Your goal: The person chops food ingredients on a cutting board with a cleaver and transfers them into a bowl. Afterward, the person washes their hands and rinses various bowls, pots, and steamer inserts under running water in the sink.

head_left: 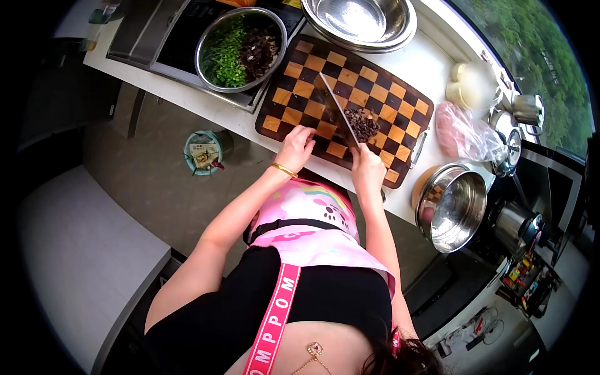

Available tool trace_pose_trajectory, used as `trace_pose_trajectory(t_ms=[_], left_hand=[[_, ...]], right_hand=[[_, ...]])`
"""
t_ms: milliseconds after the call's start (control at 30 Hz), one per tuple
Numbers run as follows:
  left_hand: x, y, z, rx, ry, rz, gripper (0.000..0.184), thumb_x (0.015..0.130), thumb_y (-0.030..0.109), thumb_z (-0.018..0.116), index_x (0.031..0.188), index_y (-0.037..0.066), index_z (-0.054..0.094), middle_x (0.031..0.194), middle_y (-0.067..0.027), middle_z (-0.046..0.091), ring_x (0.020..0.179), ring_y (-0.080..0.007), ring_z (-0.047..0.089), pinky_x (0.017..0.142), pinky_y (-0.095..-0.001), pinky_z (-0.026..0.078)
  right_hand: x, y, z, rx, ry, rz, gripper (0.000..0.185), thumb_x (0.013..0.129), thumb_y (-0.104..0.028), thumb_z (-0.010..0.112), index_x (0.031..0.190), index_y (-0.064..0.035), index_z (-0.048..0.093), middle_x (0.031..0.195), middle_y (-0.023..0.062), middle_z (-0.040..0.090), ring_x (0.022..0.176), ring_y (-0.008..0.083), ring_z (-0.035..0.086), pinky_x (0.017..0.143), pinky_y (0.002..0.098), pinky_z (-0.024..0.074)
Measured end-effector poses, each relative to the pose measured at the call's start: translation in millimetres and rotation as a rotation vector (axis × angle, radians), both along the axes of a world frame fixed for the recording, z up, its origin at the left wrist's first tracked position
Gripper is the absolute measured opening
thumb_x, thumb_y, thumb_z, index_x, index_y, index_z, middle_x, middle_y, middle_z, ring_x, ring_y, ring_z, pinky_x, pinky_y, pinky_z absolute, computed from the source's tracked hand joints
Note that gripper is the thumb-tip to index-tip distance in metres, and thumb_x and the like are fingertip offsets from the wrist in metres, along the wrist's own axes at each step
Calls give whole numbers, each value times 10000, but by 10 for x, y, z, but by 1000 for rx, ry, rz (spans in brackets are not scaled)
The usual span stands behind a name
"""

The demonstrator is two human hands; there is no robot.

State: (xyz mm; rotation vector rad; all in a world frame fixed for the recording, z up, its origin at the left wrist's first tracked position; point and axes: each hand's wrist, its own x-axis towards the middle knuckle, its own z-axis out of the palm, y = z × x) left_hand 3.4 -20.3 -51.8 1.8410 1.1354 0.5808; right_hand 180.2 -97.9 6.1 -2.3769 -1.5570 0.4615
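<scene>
My right hand [369, 167] is wrapped round the handle of a kitchen knife [336, 106]. The blade points away from me and slants to the left across a checkered wooden cutting board [304, 47]. Just right of the blade lies a small heap of finely chopped dark food [365, 128], perhaps mushroom. Near the board's front edge, left of the knife, is my left hand [295, 147] with its fingers curled in and nothing visible in them. A gold bangle circles that wrist.
Left of the board stands a steel bowl [199, 61] with chopped greens and dark pieces. Steel basins [409, 28] sit behind it, more steel bowls [459, 209] to the right. A plastic bag of pink contents [456, 131] lies by the window. A bin [203, 153] is on the floor.
</scene>
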Motion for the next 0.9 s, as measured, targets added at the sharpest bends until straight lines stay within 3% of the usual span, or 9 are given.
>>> trace_pose_trajectory(t_ms=[233,333,533,600,800,900], left_hand=[[-100,-35,60,69,5,24,201,785,-4,583,984,-23,599,898,-167,581,786,-316,613,700,-358,511],[-131,-55,49,42,28,32,207,779,-19,575,986,-26,597,905,-168,578,772,-311,617,690,-343,517],[-148,32,157,96,1,52,163,803,20,583,959,-21,607,877,-150,583,729,-261,619,665,-318,511],[-130,65,264,51,16,85,132,812,18,569,934,-22,599,875,-162,578,772,-320,601,689,-361,497],[-139,126,265,-8,-25,62,166,832,7,571,992,-35,594,895,-118,589,754,-202,629,680,-279,516],[-96,127,203,6,-16,13,180,830,2,570,1005,-35,589,908,-119,588,764,-202,632,691,-279,519]], right_hand=[[-99,25,57,21,-6,0,129,876,-199,559,895,-74,584,719,150,635,648,363,624,555,452,492],[-95,44,-44,-2,-28,33,164,884,-207,561,957,-68,609,719,156,637,646,360,626,556,449,492],[-128,34,40,-23,119,4,176,874,-236,577,892,-67,620,714,173,638,675,368,628,573,446,495],[-137,6,-95,-39,196,-4,209,862,-258,585,907,-57,622,724,198,631,712,391,621,632,480,489],[150,-46,-59,-45,192,-153,205,856,-260,592,875,-60,627,731,204,630,719,393,620,645,474,486],[386,-131,-70,8,185,-239,216,855,-264,600,899,-55,636,766,195,641,741,385,620,650,452,490]])
